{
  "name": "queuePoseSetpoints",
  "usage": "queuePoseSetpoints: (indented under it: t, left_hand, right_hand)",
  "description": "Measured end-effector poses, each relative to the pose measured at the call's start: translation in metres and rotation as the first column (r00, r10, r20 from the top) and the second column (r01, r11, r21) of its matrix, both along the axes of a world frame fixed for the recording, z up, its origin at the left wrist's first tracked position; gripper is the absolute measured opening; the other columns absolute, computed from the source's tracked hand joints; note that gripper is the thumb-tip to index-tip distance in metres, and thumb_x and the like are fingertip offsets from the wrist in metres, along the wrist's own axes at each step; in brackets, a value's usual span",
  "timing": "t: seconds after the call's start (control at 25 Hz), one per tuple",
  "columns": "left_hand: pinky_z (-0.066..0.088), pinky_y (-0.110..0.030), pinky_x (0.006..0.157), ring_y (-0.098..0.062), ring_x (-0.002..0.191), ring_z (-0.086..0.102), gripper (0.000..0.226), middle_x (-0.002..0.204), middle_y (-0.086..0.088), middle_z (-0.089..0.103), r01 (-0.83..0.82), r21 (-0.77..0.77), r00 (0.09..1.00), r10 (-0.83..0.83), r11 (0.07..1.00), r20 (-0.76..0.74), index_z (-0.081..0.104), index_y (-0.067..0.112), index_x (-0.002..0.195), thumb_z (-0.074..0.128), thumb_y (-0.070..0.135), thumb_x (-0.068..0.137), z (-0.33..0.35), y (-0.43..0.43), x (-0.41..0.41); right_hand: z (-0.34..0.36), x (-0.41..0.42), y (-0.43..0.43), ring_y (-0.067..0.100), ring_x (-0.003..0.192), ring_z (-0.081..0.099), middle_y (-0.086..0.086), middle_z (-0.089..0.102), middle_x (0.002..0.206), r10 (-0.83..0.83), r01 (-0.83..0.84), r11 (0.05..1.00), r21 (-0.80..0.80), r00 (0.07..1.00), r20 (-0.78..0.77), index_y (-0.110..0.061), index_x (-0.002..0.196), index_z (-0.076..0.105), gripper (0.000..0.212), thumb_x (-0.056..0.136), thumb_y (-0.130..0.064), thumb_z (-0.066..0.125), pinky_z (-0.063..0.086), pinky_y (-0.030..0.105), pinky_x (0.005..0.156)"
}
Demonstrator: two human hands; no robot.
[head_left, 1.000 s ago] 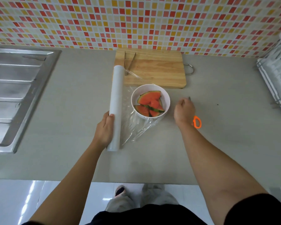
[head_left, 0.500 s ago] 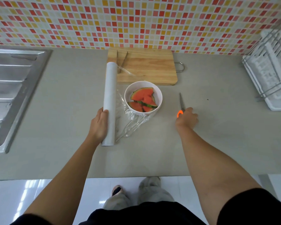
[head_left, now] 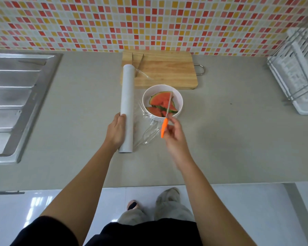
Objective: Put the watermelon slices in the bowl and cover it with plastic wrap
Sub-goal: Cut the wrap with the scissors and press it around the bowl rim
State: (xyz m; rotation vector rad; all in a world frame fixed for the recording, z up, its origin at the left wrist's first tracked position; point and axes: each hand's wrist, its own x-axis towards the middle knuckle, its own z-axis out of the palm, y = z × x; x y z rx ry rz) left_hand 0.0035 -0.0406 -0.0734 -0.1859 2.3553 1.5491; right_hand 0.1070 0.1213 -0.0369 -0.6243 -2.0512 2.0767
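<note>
A white bowl [head_left: 179, 101] holding red watermelon slices [head_left: 161, 102] stands on the counter just in front of the cutting board. Clear plastic wrap [head_left: 146, 134] stretches from the white roll [head_left: 127, 107] across to the bowl and bunches on the counter near its front. My left hand [head_left: 116, 132] grips the near end of the roll. My right hand [head_left: 174, 135] holds orange-handled scissors [head_left: 164, 126] lifted off the counter, their blades pointing over the bowl.
A wooden cutting board [head_left: 164, 70] with tongs [head_left: 138, 62] on it lies against the tiled wall. A steel sink drainboard [head_left: 16, 103] is at the left. A white dish rack [head_left: 299, 71] stands at the right edge. The counter's front edge runs below my forearms.
My right hand picked the scissors up from the counter right of the bowl and brought them left, over the bowl's front. My left hand stayed on the roll.
</note>
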Motion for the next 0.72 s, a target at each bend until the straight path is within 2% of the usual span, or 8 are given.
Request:
queuePoseSetpoints:
  t: [0.12,0.44,0.56,0.64,0.72]
  left_hand:
    - [0.037,-0.016,0.059,0.002,0.081,0.051,0.040,0.092,0.016,0.053,0.003,-0.003,1.000,-0.003,1.000,0.003,0.053,0.029,0.113,0.032,0.055,0.092,0.001,-0.003,0.001]
    - [0.037,-0.024,0.060,-0.002,0.079,0.053,0.040,0.091,0.012,0.055,0.016,-0.006,1.000,-0.016,1.000,0.013,0.053,0.024,0.102,0.037,0.058,0.089,-0.001,-0.008,-0.006]
    - [0.038,-0.025,0.060,-0.003,0.080,0.053,0.039,0.092,0.011,0.055,0.024,0.011,1.000,-0.024,1.000,0.009,0.053,0.024,0.103,0.037,0.057,0.090,-0.002,-0.008,-0.008]
    - [0.039,-0.026,0.060,-0.006,0.079,0.054,0.039,0.091,0.009,0.055,0.029,0.022,0.999,-0.029,0.999,0.025,0.053,0.023,0.102,0.038,0.057,0.090,-0.001,-0.008,-0.009]
    - [0.040,-0.027,0.060,-0.008,0.079,0.054,0.038,0.091,0.007,0.055,0.035,0.033,0.999,-0.037,0.999,0.040,0.052,0.023,0.101,0.038,0.057,0.090,0.000,-0.008,-0.010]
  right_hand:
    - [-0.015,0.029,-0.032,-0.004,0.062,0.054,-0.003,0.055,0.074,0.088,-0.083,0.991,-0.108,0.995,0.039,-0.018,0.117,0.046,0.033,0.090,0.000,0.051,0.043,0.011,0.067]
    - [-0.047,0.071,-0.069,-0.007,0.062,0.057,-0.003,0.061,0.081,0.120,-0.083,0.983,-0.166,0.967,0.225,-0.027,0.096,0.049,0.024,0.085,-0.013,0.065,0.044,0.009,0.061]
    - [-0.051,0.082,-0.081,-0.006,0.069,0.060,-0.005,0.064,0.087,0.158,-0.109,0.977,-0.184,0.948,0.276,-0.029,0.095,0.051,0.024,0.079,-0.029,0.070,0.046,0.011,0.066]
    - [-0.050,0.085,-0.086,-0.007,0.069,0.060,-0.007,0.064,0.086,0.160,-0.107,0.978,-0.182,0.938,0.307,-0.030,0.094,0.052,0.036,0.069,-0.048,0.070,0.046,0.013,0.067]
    - [-0.049,0.088,-0.091,-0.009,0.069,0.060,-0.010,0.064,0.086,0.161,-0.107,0.981,-0.165,0.917,0.366,-0.031,0.094,0.053,0.051,0.058,-0.065,0.065,0.047,0.015,0.062]
